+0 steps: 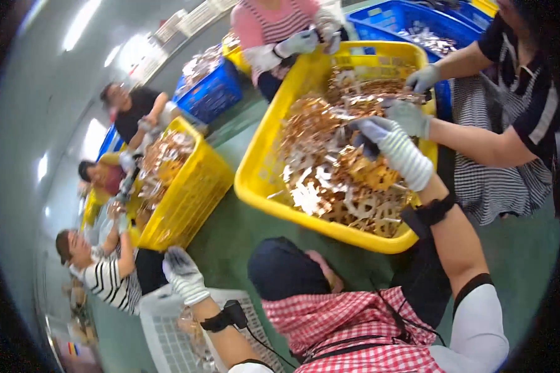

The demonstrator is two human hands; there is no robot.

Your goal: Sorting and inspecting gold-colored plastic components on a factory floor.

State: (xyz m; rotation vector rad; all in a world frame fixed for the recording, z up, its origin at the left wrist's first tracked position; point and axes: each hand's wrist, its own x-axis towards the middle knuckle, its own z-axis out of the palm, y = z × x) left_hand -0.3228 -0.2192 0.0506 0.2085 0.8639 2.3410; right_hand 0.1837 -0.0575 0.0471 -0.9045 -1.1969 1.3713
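My right hand (398, 149), in a striped white glove with dark fingertips, reaches over the yellow basket (330, 230). Its fingers and thumb are apart, just above a heap of stamped metal pieces (330, 180), copper-coloured and silvery, with cut-out shapes. I cannot make out anything held in it. Low on the left, my left hand (185, 276), gloved alike, has its fingers stretched out and nothing visible in them. Below it, a white basket (152, 317) holds a few metal pieces, partly hidden by my forearm.
At the basket's right, a co-worker's gloved hands (410, 118) work among the pieces, close to mine. Another person's gloves (298, 43) are at its far edge. Several people sit around a second yellow basket (190, 193) on the left. Blue baskets (211, 93) stand behind.
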